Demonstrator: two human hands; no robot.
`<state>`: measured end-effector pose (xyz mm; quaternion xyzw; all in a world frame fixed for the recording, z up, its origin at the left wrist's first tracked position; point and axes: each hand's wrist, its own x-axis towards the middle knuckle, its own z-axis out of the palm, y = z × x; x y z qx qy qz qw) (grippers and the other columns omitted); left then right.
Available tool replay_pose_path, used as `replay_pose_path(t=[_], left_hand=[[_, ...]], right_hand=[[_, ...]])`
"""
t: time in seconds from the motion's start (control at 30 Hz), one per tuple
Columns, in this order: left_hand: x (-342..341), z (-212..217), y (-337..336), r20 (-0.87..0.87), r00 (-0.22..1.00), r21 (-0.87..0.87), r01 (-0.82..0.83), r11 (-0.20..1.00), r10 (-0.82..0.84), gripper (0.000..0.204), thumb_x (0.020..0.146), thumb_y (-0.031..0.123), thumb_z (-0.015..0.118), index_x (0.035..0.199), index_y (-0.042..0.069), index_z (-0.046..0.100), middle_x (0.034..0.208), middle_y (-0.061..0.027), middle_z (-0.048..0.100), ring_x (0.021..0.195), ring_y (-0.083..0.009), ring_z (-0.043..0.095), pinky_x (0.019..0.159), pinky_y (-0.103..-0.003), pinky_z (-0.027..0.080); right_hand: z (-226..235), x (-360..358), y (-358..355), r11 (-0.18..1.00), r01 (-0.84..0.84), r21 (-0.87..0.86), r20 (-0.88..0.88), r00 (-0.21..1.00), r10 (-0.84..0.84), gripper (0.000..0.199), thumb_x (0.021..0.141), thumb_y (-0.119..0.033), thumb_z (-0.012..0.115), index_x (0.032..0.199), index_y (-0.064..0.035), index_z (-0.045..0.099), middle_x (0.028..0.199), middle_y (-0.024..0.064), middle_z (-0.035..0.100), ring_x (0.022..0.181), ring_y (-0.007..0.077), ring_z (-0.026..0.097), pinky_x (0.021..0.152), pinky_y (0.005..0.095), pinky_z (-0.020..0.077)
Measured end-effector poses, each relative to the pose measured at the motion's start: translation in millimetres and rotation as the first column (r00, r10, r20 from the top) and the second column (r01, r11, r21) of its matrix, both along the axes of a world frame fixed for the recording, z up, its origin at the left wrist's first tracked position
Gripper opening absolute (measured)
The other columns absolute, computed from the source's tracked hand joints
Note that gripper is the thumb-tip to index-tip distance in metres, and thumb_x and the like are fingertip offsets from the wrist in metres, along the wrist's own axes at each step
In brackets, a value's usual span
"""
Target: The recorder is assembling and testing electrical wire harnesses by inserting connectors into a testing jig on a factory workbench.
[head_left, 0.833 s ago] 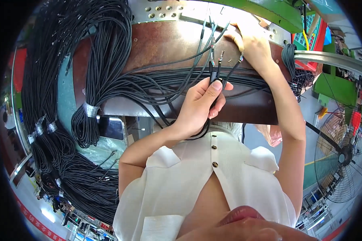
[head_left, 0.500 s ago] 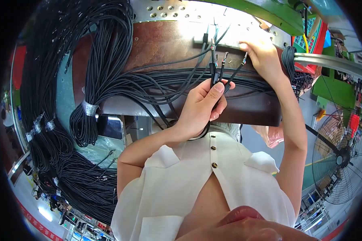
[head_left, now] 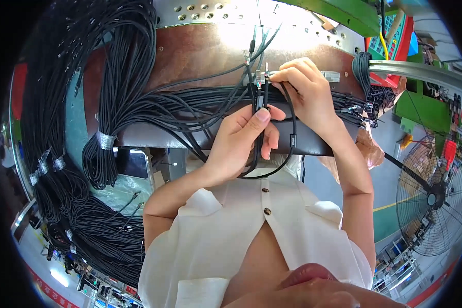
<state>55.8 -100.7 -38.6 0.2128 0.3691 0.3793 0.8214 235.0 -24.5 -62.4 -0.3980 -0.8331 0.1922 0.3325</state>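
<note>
My left hand (head_left: 244, 134) is closed around several black cables (head_left: 260, 100), thumb on top, just past the near edge of the brown board. Their stripped, metal-tipped ends point away from me. The fingers of my right hand (head_left: 309, 92) pinch the tip of one black cable (head_left: 292, 120), which loops down and back under my left hand. A small black sleeve (head_left: 293, 140) sits on that loop. Behind my right hand a pale metal bar (head_left: 332, 76) reaches out on both sides; whether my fingers hold it too is hidden.
A thick run of black cables (head_left: 185, 105) crosses the brown board (head_left: 200, 51). Taped cable bundles (head_left: 107, 139) hang at the left, beside a phone (head_left: 132, 163). A perforated metal strip (head_left: 210, 16) and a green beam (head_left: 344, 18) lie beyond. At the right stands a fan (head_left: 435, 199).
My right hand has come left and nearer, beside the left, and now pinches a cable tip. The pale bar is nearer me. My left hand keeps its hold on the cables.
</note>
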Motion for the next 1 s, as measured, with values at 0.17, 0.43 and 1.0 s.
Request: replay_pose_path(t=[0.17, 0.43, 1.0], left_hand=[[6, -1, -3, 0.085, 0.996, -0.030, -0.017, 0.999, 0.020, 0.034, 0.100, 0.030, 0.047, 0.109, -0.001, 0.057, 0.072, -0.0066, 0.058, 0.058, -0.0087, 0.051, 0.054, -0.021, 0.043], [9, 2, 0, 0.031, 1.000, -0.020, -0.003, 1.000, 0.004, 0.035, 0.101, 0.028, 0.045, 0.109, -0.004, 0.056, 0.068, -0.0069, 0.056, 0.055, -0.0111, 0.051, 0.050, -0.023, 0.043], [6, 10, 7, 0.174, 0.981, -0.040, -0.076, 0.996, 0.082, 0.037, 0.103, 0.030, 0.038, 0.115, -0.001, 0.053, 0.057, 0.0026, 0.036, 0.049, -0.0045, 0.028, 0.045, -0.020, 0.025]], right_hand=[[5, -2, 4, 0.999, -0.016, -0.044, 0.032, 0.999, 0.018, 0.017, 0.072, 0.004, 0.064, 0.084, -0.0072, 0.059, 0.079, 0.0061, 0.060, 0.078, 0.0295, 0.058, 0.068, 0.0377, 0.0472], [2, 2, 3, 0.997, 0.031, -0.072, -0.017, 0.999, -0.032, 0.017, 0.075, 0.001, 0.065, 0.089, -0.0062, 0.061, 0.087, 0.0070, 0.060, 0.082, 0.0305, 0.058, 0.070, 0.0379, 0.0491], [-9, 17, 0, 0.981, 0.117, -0.157, 0.000, 0.993, -0.118, 0.018, 0.076, 0.003, 0.061, 0.092, -0.0044, 0.060, 0.089, 0.0118, 0.064, 0.083, 0.0321, 0.062, 0.072, 0.0367, 0.0496]])
